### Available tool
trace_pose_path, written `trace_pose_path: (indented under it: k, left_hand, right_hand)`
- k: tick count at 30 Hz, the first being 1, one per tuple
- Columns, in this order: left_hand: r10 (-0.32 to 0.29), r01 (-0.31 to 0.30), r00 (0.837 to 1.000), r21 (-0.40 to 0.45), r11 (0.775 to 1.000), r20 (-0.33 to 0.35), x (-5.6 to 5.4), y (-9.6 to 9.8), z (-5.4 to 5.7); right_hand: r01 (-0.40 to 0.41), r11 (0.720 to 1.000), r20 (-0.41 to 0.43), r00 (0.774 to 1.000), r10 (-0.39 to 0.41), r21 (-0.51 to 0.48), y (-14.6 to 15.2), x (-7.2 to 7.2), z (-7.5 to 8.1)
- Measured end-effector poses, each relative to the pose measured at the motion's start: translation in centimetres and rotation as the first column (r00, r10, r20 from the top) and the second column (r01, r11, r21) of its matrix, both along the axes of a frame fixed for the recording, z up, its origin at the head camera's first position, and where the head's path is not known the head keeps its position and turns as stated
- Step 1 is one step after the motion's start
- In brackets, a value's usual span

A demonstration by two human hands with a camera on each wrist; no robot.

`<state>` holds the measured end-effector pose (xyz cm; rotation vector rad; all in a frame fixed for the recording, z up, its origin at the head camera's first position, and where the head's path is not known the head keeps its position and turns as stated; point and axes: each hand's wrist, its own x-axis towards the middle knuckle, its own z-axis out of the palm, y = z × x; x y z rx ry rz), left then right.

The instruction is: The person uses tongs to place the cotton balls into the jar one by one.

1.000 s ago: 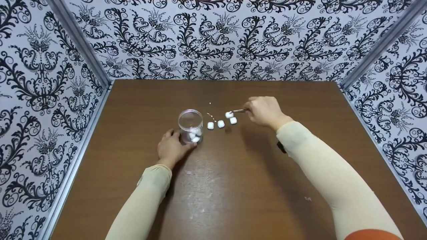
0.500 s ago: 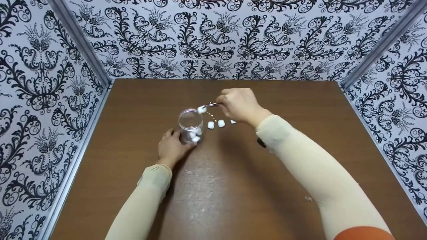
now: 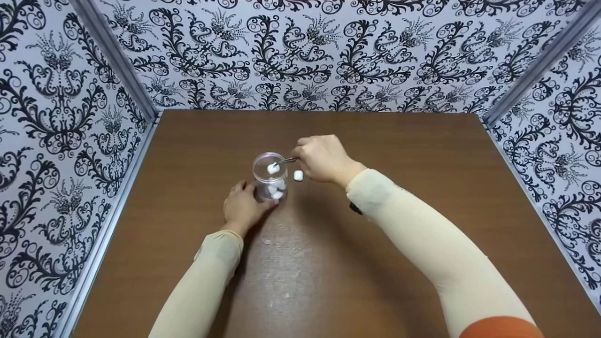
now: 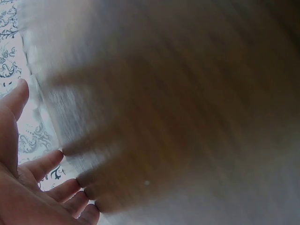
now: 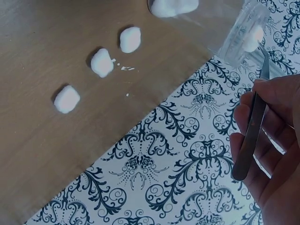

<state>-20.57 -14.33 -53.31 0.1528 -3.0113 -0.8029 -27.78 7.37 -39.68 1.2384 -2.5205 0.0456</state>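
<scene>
My left hand (image 3: 242, 206) holds a clear jar (image 3: 258, 174) upright by its lower part, thumb and fingers on either side. Several cotton balls (image 3: 277, 188) lie in the bottom of the jar. With my right hand (image 3: 324, 158) I grip metal tweezers (image 5: 252, 133). Their tips pinch a cotton ball (image 3: 273, 168) at the jar's open mouth. Close to the jar's right side, one cotton ball (image 3: 298, 175) sits on the table; in the right wrist view three loose cotton balls (image 5: 102, 63) form a row. The left wrist view shows the left fingers (image 4: 42, 165) but the jar only faintly.
The brown wooden table (image 3: 375, 136) runs back to walls (image 3: 300, 56) papered in a black and white scroll pattern. Tiny white crumbs (image 5: 127, 69) lie beside the loose cotton balls. Metal rails (image 3: 117, 61) edge the side walls.
The tweezers have lifted a cotton ball off the table and carried it left to the jar's mouth. My right hand moved left with them. My left hand has stayed at the jar.
</scene>
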Motion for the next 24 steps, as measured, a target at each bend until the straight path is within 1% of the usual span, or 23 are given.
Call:
trace_pose_path:
  k: [7, 13, 20, 24]
  left_hand:
    - [-0.003, 0.003, 1.000, -0.006, 1.000, -0.012, 0.0, 0.0, -0.1]
    - [-0.006, 0.006, 1.000, 0.001, 1.000, -0.023, -0.1, 0.0, -0.2]
    - [-0.006, 0.006, 0.999, 0.006, 1.000, 0.033, -0.2, -0.1, -0.3]
    - [-0.003, 0.003, 1.000, 0.013, 1.000, 0.031, -0.3, -0.2, -0.4]
  right_hand:
    - [-0.002, 1.000, 0.007, 1.000, 0.002, 0.005, 0.0, 0.1, -0.4]
    - [-0.003, 1.000, 0.008, 1.000, 0.003, -0.003, 0.2, 0.1, -0.3]
    - [0.015, 1.000, 0.017, 1.000, -0.015, -0.010, 1.1, 0.0, 0.0]
    - [0.038, 0.999, 0.016, 0.999, -0.038, -0.011, 2.1, -0.2, 0.2]
